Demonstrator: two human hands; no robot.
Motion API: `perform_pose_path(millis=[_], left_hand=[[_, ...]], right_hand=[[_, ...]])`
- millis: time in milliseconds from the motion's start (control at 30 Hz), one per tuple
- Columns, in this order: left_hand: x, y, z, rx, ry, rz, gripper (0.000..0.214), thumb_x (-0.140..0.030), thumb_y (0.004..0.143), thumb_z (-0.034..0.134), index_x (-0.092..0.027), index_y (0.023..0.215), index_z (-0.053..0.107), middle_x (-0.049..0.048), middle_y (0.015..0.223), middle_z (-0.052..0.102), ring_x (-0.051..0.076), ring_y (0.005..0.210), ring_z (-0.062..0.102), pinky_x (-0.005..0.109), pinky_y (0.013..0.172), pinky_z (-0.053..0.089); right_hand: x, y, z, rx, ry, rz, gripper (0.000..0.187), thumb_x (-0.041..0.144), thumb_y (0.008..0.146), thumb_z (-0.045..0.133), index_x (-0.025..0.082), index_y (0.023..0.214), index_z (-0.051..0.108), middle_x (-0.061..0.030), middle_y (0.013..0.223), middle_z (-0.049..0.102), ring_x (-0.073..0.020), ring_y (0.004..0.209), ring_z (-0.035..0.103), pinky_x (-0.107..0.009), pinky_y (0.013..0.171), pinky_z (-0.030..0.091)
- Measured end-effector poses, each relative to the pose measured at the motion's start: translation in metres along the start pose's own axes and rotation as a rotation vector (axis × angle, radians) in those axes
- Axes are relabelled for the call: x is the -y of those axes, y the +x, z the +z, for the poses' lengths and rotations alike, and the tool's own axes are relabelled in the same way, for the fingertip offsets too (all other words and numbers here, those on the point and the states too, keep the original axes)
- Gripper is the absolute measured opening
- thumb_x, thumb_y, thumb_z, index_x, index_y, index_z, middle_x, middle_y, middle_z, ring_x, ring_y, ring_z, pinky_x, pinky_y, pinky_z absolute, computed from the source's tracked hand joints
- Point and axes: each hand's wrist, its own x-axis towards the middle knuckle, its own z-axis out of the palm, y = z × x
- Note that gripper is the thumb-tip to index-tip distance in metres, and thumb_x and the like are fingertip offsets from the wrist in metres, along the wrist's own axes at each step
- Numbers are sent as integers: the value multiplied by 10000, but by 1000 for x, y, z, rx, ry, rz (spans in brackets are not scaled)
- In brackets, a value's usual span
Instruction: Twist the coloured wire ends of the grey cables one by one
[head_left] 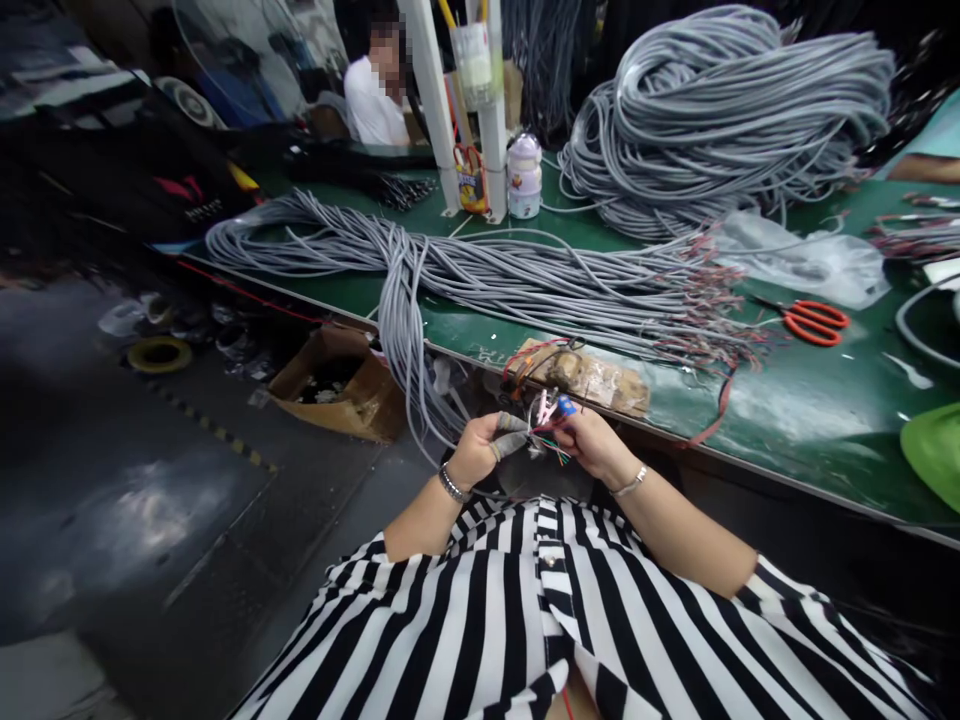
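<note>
My left hand is closed around the end of a grey cable, with grey finger covers on two fingertips. My right hand pinches the thin coloured wires that fan out of that cable end, red, green and white among them. Both hands sit close together just below the front edge of the green table, above my striped shirt. A long bundle of grey cables lies across the table and droops over its edge near my left hand.
A large coil of grey cable fills the back right. Orange-handled scissors lie to the right beside a clear plastic bag. A cardboard box stands on the floor at left. A person in white sits beyond the table.
</note>
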Motion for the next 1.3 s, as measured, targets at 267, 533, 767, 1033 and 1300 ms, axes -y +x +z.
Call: perform_pose_path(millis=[267, 533, 767, 1033, 1300], left_hand=[[0, 14, -5, 50, 0, 19, 370, -464, 679, 792, -130, 822, 719, 43, 757, 696, 129, 664, 620, 245, 654, 513], [2, -4, -11, 212, 337, 134, 314, -425, 771, 723, -114, 808, 724, 67, 747, 708, 142, 674, 637, 232, 649, 505], [6, -11, -10, 343, 439, 174, 294, -418, 774, 723, -124, 788, 724, 51, 730, 714, 129, 650, 633, 213, 636, 488], [-5, -25, -19, 346, 60, -3, 315, -403, 741, 765, -96, 799, 720, 71, 699, 709, 149, 616, 659, 229, 590, 524], [-6, -8, -14, 61, -122, 28, 343, -396, 654, 833, -104, 794, 722, 44, 694, 687, 104, 581, 602, 209, 569, 500]], right_hand=[[-8, 4, 9, -192, -69, -141, 579, 775, 687, 592, 207, 621, 499, 52, 450, 398, -54, 377, 189, -242, 385, 111], [-3, -17, 1, 153, -196, 212, 621, 742, 576, 709, 189, 594, 428, 89, 469, 356, -21, 394, 202, -205, 387, 112], [-5, -20, 12, 280, -356, 226, 527, 557, 560, 802, 181, 528, 433, 81, 440, 387, -34, 413, 272, -211, 404, 170], [-11, -16, -17, -324, -128, 17, 489, 539, 622, 759, 209, 568, 402, 96, 431, 311, -39, 382, 210, -213, 383, 108], [-11, -5, -16, 43, 52, 107, 597, 762, 748, 534, 167, 732, 571, 66, 487, 368, -42, 398, 136, -207, 380, 67]])
